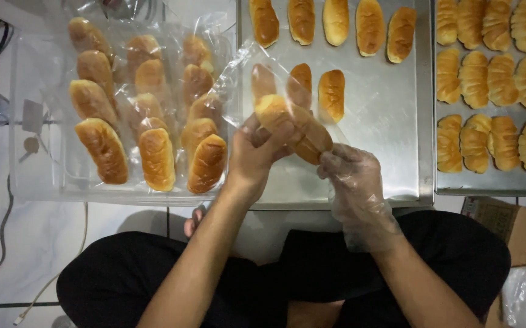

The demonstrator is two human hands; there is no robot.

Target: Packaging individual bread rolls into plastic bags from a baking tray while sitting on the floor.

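Near the middle of the scene, just above the lap: left hand (257, 152), bare, clamped around a golden bread roll (293, 124) together with the mouth of a clear plastic bag (245, 73) rising up and left from the grip. Right hand (351, 176), wearing a thin transparent glove, fingers curled and touching the lower right end of the same roll, seemingly pinching bag film there, though hard to tell through the glare. Behind the hands, a steel tray (384, 121) with a far row of five rolls and three more loose rolls (331, 94) close to the grip, partly veiled by the bag. Far right, a second tray (439, 185) crowded with ridged, twisted pastries (494, 79). Left, a clear bin (26, 182) on the white tiled floor, holding already bagged rolls (153, 155) in overlapping rows. At the near right, a cardboard box (518, 228). Possible trouble from here: soft crust dented or squashed by too firm a squeeze; thin film torn by a forced push; roll slipping from the slick glove onto the floor tiles; bag mouth folding shut and catching the roll halfway.
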